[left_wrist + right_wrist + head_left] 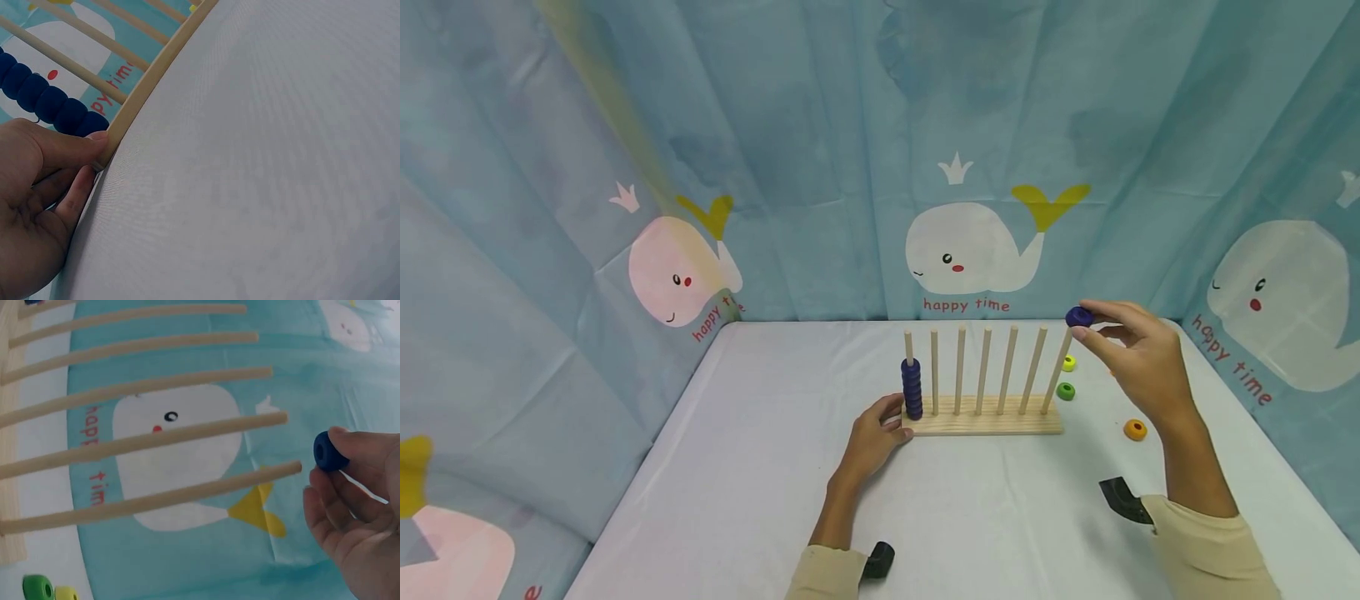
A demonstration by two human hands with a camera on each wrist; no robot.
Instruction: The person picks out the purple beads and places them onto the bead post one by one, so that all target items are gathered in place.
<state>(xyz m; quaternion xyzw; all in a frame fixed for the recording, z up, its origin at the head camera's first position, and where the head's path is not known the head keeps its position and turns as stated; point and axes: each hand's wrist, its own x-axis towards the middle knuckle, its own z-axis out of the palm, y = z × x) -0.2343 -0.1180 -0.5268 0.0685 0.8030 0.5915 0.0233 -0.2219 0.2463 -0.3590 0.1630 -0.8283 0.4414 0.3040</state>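
A wooden peg rack with a pale base (985, 427) and several upright pegs stands on the white table. Dark blue beads (912, 389) are stacked on its leftmost peg, whose top sticks out bare. My left hand (871, 437) grips the left end of the base, thumb at the front edge beside the stack. Between thumb and fingertips, my right hand (1138, 354) pinches one blue bead (329, 451) near the top of the rightmost peg (250, 484). In the right wrist view, a small gap separates the bead from that peg's tip, and the bead's hole shows.
Right of the rack lie a green bead (1066, 391), a yellow bead (1069, 362) and an orange bead (1136, 429). Another orange piece is mostly hidden behind my right hand. A blue whale-print curtain (820, 167) hangs behind the table (760, 467) and at its sides.
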